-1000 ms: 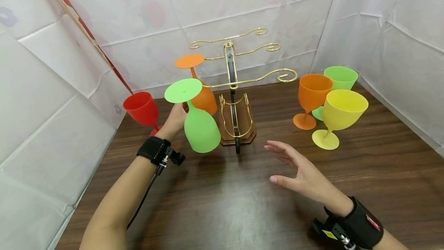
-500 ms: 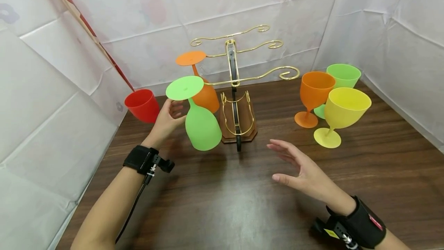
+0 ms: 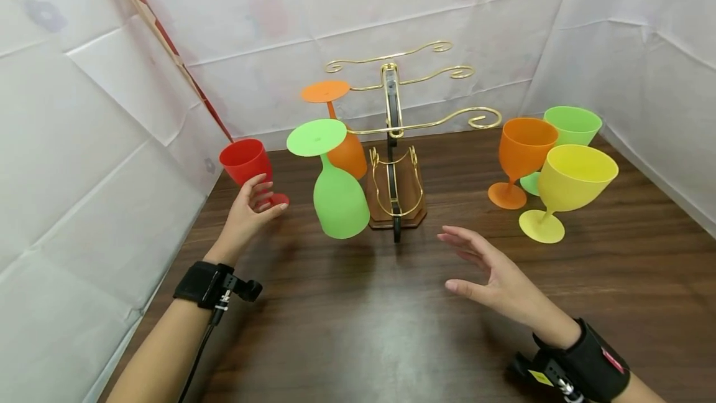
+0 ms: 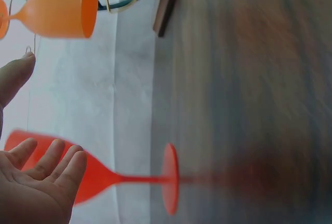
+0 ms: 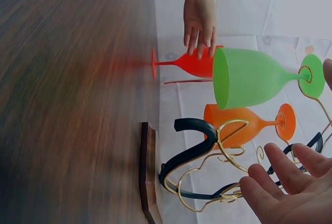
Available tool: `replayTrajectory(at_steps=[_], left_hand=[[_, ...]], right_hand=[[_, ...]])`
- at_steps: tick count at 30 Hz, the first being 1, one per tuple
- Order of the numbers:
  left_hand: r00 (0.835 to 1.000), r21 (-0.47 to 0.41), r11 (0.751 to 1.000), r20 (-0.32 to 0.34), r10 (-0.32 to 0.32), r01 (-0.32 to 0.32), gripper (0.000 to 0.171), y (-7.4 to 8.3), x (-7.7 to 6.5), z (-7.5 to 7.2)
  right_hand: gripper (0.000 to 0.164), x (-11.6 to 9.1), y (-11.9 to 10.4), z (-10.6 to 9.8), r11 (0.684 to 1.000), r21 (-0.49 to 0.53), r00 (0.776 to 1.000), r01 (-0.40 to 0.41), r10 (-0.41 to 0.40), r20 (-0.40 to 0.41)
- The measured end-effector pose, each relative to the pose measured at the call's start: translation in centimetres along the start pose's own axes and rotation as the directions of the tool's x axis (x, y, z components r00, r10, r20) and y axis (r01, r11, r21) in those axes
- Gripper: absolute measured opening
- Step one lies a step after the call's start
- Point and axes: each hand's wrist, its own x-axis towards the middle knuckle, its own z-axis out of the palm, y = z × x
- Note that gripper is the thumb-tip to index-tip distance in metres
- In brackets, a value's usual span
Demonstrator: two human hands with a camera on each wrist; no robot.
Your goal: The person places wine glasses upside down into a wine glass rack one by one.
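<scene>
A red goblet [image 3: 245, 159] stands upright at the table's left rear. My left hand [image 3: 240, 219] is right in front of it, its thumb and fingers spread apart. In the left wrist view the fingers overlap the red bowl [image 4: 93, 180]; whether they touch it I cannot tell. A green goblet [image 3: 340, 204] and, behind it, an orange goblet [image 3: 349, 157] hang upside down by their feet from the left side of a gold-wire rack [image 3: 393, 107]. My right hand [image 3: 500, 282] hovers over the table in front of the rack, fingers extended, holding nothing.
On the right an orange goblet [image 3: 524, 148], a yellow goblet [image 3: 576, 179] and a light green goblet [image 3: 576, 120] stand upright close together on the wooden table [image 3: 391, 316]. White sheeting [image 3: 358, 11] encloses the table at the back and both sides.
My left hand has withdrawn from behind the hanging green goblet and moved left to the red goblet. The view has shifted slightly; my right hand keeps its pose.
</scene>
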Motion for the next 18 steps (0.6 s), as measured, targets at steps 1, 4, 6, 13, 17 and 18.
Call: replayTrajectory(at_steps=[1,4,6,13,17,18], left_hand=[[1.000,0.003,1.000,-0.010,-0.003,0.003,0.083,-0.3,-0.3,-0.3],[0.999,0.013,1.000,-0.034,-0.009,0.009,0.083,-1.2,-1.3,-1.4],[0.999,0.026,1.000,-0.050,-0.013,0.014,0.082,-1.7,-1.6,-2.0],[0.990,0.075,0.996,-0.139,-0.032,0.043,0.082,-2.6,-1.9,-3.4],[0.979,0.049,0.996,-0.195,-0.061,0.071,0.084,-3.2,-1.0,-3.6],[0.976,0.041,0.996,-0.208,-0.069,0.079,0.084,-3.4,-0.7,-3.6]], right_hand=[[0.072,0.1,0.0,0.1,1.000,0.001,1.000,0.000,0.000,0.005],[0.072,0.4,0.1,0.4,1.000,0.000,1.000,0.002,-0.002,0.016],[0.072,0.5,0.1,0.5,1.000,-0.004,1.000,0.000,0.000,0.020],[0.070,0.7,0.1,0.6,1.000,0.001,1.000,0.000,0.000,0.028],[0.070,0.6,0.1,0.6,1.000,-0.003,1.000,-0.003,0.003,0.031],[0.070,0.5,0.1,0.6,1.000,-0.005,1.000,-0.004,0.004,0.030]])
